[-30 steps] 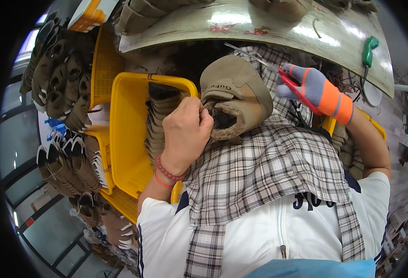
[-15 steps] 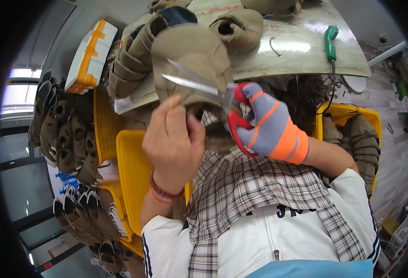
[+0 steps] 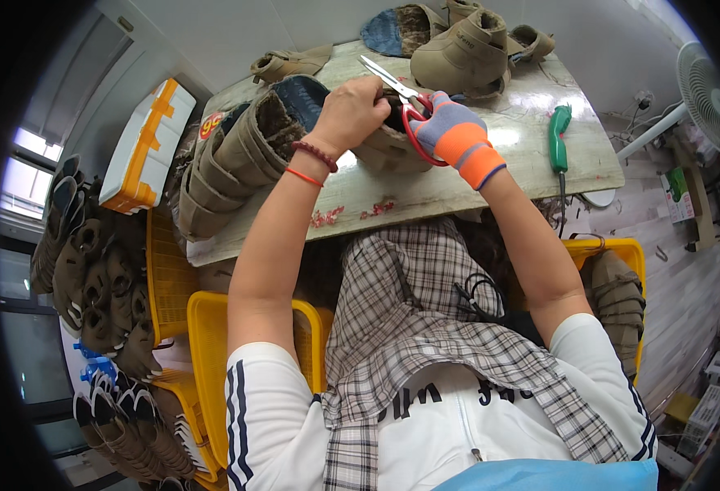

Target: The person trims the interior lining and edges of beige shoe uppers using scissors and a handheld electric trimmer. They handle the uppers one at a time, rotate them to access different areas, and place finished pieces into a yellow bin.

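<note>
Over the table, my bare left hand (image 3: 350, 116), a beaded bracelet and a red cord at its wrist, has its fingers curled closed at the opening of a brown shoe upper (image 3: 392, 154). That upper rests near the table's front edge, partly hidden by both hands. My right hand (image 3: 455, 135), in a grey and orange glove, grips red-handled scissors (image 3: 388, 75). Their blades point up and away to the left, nearly together, above the upper. Left of my left hand lies a nested row of brown uppers (image 3: 233, 159).
More uppers (image 3: 462, 57) sit at the table's back. A green hand tool (image 3: 559, 137) with a cord lies at right. Yellow baskets (image 3: 204, 376) stand below. A white and orange box (image 3: 148, 146) is at left, a fan (image 3: 708, 94) at far right.
Both hands have moved forward from near my body to over the table, the scissors with them. The brown upper just beyond my hands before is now beneath them. The view has shifted.
</note>
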The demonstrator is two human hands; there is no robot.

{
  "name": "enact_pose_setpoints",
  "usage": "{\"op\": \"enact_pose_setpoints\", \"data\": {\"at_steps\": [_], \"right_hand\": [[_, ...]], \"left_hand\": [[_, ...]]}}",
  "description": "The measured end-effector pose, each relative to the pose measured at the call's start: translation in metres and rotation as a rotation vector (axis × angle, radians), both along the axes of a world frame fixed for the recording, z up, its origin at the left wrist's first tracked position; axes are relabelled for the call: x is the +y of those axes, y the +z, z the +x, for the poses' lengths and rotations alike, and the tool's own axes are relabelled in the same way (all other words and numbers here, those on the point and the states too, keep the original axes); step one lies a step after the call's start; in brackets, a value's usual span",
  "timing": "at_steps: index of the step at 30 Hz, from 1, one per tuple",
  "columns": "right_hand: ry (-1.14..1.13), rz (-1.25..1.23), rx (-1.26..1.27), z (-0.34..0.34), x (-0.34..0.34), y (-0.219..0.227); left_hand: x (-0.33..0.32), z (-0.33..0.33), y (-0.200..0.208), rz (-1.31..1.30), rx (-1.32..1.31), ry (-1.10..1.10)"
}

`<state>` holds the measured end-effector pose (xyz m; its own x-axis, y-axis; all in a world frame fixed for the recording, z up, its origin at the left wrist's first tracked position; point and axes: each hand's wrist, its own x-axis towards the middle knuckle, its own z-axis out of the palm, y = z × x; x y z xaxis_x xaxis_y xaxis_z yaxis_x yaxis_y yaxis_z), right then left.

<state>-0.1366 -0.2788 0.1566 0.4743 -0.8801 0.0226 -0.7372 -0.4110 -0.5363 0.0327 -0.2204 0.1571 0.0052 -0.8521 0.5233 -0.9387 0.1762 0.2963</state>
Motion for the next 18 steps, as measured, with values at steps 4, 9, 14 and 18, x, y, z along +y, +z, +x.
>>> {"op": "enact_pose_setpoints", "data": {"at_steps": [4, 9, 14, 18], "right_hand": [[0.04, 0.119, -0.084, 0.025, -0.027, -0.025], [-0.083, 0.048, -0.336, 0.041, -0.037, -0.105], [-0.059, -0.01, -0.46, 0.022, -0.03, -0.085], [-0.034, 0.473, -0.77, 0.006, -0.02, -0.084]], "left_hand": [[-0.016, 0.026, -0.01, 0.208, 0.433, -0.051], [-0.037, 0.033, -0.081, 0.032, 0.7, -0.221], [-0.044, 0.106, -0.025, 0.088, 0.357, -0.17], [-0.055, 0.257, -0.008, 0.158, -0.272, 0.486]]}}
